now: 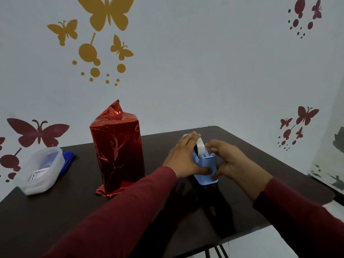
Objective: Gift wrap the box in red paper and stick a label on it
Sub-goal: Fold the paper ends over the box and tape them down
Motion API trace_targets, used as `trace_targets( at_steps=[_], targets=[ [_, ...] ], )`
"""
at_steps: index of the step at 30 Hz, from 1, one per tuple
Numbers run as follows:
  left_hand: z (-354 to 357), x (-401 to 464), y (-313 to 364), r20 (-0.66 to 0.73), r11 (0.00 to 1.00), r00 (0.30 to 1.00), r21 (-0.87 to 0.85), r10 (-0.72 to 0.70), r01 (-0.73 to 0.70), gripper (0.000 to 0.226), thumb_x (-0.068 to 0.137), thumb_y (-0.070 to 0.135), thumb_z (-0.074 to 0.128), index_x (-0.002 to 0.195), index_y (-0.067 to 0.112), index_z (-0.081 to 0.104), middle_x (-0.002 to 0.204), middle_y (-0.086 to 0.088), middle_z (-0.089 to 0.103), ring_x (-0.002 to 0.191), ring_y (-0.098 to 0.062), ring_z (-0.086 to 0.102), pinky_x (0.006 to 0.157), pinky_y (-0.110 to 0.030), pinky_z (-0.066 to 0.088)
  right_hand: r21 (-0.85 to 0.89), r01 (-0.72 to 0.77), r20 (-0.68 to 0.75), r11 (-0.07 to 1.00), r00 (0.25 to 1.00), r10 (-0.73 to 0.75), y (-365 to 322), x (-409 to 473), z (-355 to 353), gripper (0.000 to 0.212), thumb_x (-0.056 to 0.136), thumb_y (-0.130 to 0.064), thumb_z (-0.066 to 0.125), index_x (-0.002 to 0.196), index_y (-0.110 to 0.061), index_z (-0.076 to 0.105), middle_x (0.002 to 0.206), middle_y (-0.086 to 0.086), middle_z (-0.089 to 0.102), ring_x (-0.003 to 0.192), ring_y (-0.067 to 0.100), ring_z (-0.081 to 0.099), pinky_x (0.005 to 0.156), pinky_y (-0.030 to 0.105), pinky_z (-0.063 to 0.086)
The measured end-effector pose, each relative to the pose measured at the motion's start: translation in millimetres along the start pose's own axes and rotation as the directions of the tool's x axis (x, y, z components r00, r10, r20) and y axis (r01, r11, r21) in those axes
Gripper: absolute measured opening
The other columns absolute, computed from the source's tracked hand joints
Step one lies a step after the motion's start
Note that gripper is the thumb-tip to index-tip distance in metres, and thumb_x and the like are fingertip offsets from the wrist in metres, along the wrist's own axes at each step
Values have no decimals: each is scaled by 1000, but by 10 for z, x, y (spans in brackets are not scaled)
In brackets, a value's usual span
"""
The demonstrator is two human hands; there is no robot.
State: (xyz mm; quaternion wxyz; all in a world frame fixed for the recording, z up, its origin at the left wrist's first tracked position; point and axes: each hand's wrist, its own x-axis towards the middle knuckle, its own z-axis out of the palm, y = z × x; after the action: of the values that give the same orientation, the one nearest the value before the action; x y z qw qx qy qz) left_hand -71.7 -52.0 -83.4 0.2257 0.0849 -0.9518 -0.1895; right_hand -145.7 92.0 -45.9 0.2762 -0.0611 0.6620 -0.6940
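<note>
While the red-wrapped box (117, 151) stands upright mid-table w/ top flap untaped, left hand (183, 159) clamps the blue tape dispenser (204, 170); right hand (229, 161) pinches the tape end; pull straight, tear across the cutter.

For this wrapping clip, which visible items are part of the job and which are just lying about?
Part of the job:
red-wrapped box
tape dispenser, steadied by the left hand
tape roll, pinched by the right hand
plastic tub holding what look like labels

Lying about:
blue lid
wall decals
</note>
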Motion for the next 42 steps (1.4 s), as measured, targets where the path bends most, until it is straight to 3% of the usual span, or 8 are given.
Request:
trace_targets(
  at_steps=[4, 13, 20, 25, 31, 34, 37, 42],
  targets=[
    [10, 2, -1, 10, 999, 999, -19, -34, 34, 125, 62, 68, 85, 161, 34, 19, 169, 19, 12, 155, -11, 20, 120, -48, 36, 39, 117, -78, 992, 990, -114, 232, -66, -72, 25, 82, -10, 72, 100, 8, 74, 92, 13, 66, 76, 33, 61, 65, 50, 46],
    [11, -17, 12, 63, 994, 995, -69, -80, 84, 118, 65, 65, 84, 158, 36, 18, 164, 21, 19, 147, -12, 36, 111, -49, 45, 54, 129, -50, 990, 991, -126, 404, -89, -139, 23, 82, -4, 71, 102, 7, 74, 97, 20, 71, 80, 30, 72, 60, 40, 58],
    [-96, -69, 26, 198, 997, 978, -41, -63, 72, 142, 57, 57, 95, 163, 34, 3, 168, 23, 1, 155, -12, 21, 118, -48, 38, -245, 206, 54, 947, 979, -199, 254, -84, -272, 15, 83, -9, 71, 93, -3, 80, 100, 12, 79, 91, 26, 75, 68, 36, 53],
    [-145, -92, -76, 241, 998, 968, -8, -64, 68, 153, 51, 50, 98, 164, 31, -4, 169, 21, -9, 158, -13, 9, 123, -49, 32, -594, 338, 133, 730, 936, -325, 204, -102, -333, 20, 77, -7, 74, 60, -17, 75, 100, -2, 80, 81, 27, 70, 70, 33, 52],
    [-347, -198, 133, -58, 978, 998, -209, -31, 18, 67, 74, 42, 70, 138, 27, 59, 141, 8, 56, 126, -20, 49, 108, -45, 46, -331, 428, 107, 841, 903, -417, 235, -279, -510, 17, 89, -25, 69, 94, -22, 85, 119, -21, 74, 117, 4, 63, 96, 34, 47],
    [-549, -221, 312, 29, 926, 1000, -377, -4, 14, 17, 92, 26, 74, 108, 24, 80, 103, 11, 77, 98, -15, 67, 95, -37, 54, -207, 479, 176, 853, 876, -449, 173, -397, -419, 21, 89, -25, 64, 89, -19, 84, 119, -22, 73, 119, 0, 62, 99, 38, 46],
    [-734, -273, 400, 119, 933, 991, -360, 56, -9, 14, 93, 35, 77, 93, 22, 83, 78, 18, 74, 75, 6, 64, 75, -14, 46, -194, 491, 208, 849, 866, -454, 86, -448, -280, 23, 90, -24, 62, 96, -23, 84, 117, -20, 75, 118, 2, 64, 100, 39, 51],
    [-958, -372, 296, -41, 931, 998, -361, 37, -50, 12, 86, 30, 84, 84, 18, 82, 77, 5, 77, 73, -5, 68, 76, -28, 56, -182, 429, 211, 885, 896, -391, -10, -504, -38, 26, 90, -28, 68, 104, -10, 80, 116, 7, 76, 114, 22, 69, 100, 53, 55]
  ],
)
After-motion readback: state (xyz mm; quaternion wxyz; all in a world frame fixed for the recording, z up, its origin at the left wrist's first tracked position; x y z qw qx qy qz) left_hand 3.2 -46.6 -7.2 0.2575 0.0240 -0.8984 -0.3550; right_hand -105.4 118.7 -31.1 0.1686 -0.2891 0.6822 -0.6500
